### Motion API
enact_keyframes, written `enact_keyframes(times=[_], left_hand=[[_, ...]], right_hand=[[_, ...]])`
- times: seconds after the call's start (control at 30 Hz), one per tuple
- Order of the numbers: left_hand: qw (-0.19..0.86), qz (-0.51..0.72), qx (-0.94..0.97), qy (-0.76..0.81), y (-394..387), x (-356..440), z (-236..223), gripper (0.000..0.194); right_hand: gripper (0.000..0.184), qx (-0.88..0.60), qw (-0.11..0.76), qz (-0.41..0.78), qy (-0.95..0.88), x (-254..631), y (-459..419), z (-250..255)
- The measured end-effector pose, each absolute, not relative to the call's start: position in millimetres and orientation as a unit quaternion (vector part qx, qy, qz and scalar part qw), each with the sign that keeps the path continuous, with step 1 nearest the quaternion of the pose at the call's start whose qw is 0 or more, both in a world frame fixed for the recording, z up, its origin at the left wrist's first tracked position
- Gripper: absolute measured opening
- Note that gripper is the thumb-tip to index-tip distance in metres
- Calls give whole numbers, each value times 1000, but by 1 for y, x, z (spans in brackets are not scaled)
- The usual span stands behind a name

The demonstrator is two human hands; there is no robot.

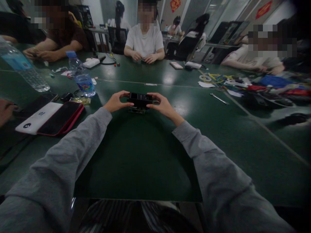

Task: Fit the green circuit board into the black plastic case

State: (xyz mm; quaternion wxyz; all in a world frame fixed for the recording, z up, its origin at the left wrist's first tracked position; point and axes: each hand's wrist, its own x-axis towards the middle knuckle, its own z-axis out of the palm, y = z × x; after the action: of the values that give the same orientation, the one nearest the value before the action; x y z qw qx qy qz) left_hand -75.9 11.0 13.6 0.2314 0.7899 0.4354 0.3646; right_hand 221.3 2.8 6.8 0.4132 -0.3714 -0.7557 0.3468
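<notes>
Nearest us, the striped fabric (pixel 104 215) is cut off by the bottom edge, below the smooth green table (pixel 136 155). Our wrinkled grey sleeves (pixel 55 155) lead forward on both sides. To the left, a glossy dark phone (pixel 60 119) partly covers a white phone (pixel 36 119). Ahead of us, above the tabletop, we hold the boxy black block (pixel 140 99): our left hand (pixel 118 101) and right hand (pixel 163 105) pinch its ends, thumbs and fingers parted by its depth and hiding both ends. Small parts under it are too dark to identify. A ribbed clear bottle (pixel 81 77) stands left beyond our hand; a metal wrench (pixel 219 98) lies right, near the blurred, tangled cables (pixel 262 87). Farther off sits a person in white (pixel 145 40).
</notes>
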Motion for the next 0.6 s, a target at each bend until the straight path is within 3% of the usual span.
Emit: enact_keyframes(times=[0.27,0.43,0.6], left_hand=[[235,369,787,435,43,-72,28,67],[267,357,764,466,67,-70,-1,63],[219,273,772,531,73,-73,-26,50]], right_hand=[[66,-377,437,336,-744,218,36,9],[65,-407,417,338,-739,213,65,-21],[63,-399,400,327,-758,214,74,-45]])
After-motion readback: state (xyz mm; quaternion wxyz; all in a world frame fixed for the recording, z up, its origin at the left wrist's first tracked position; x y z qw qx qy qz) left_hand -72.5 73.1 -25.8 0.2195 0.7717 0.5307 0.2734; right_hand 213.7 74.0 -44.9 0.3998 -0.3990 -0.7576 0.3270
